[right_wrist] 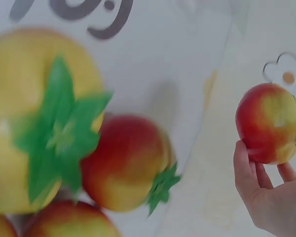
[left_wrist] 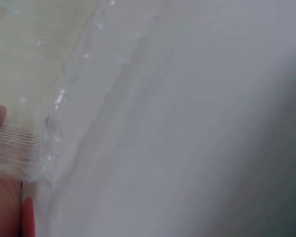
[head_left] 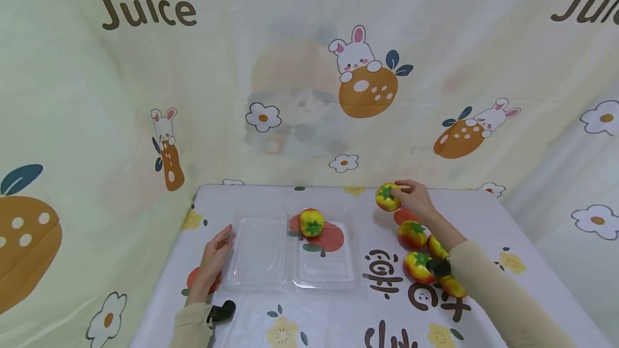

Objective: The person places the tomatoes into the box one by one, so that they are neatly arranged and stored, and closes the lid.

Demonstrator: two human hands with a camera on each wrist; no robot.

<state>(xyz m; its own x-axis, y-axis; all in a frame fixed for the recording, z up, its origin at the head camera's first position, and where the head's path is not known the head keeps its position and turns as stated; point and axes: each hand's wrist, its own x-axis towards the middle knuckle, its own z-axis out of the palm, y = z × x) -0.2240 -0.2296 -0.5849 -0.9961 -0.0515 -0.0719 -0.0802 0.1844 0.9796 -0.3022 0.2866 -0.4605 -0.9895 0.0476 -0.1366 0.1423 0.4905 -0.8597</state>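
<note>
My right hand (head_left: pixel 417 197) holds a red-and-yellow fruit with a green leafy top (head_left: pixel 388 196), raised over the back of the table. In the right wrist view, fingers and thumb grip that fruit (right_wrist: pixel 269 123) from below and the side. On the left, my left hand (head_left: pixel 216 256) is at the outer edge of an opened clear plastic clamshell box (head_left: pixel 261 283). The left wrist view shows its ridged rim (left_wrist: pixel 15 143) pinched between finger and thumb. One similar fruit (head_left: pixel 311 223) sits in the box's right half, near the back.
Several more such fruits (head_left: pixel 418 267) lie grouped on the right of the table, below my right forearm. A patterned cloth (head_left: pixel 285 332) covers the table. Printed curtains (head_left: pixel 217 95) hang behind it and at both sides.
</note>
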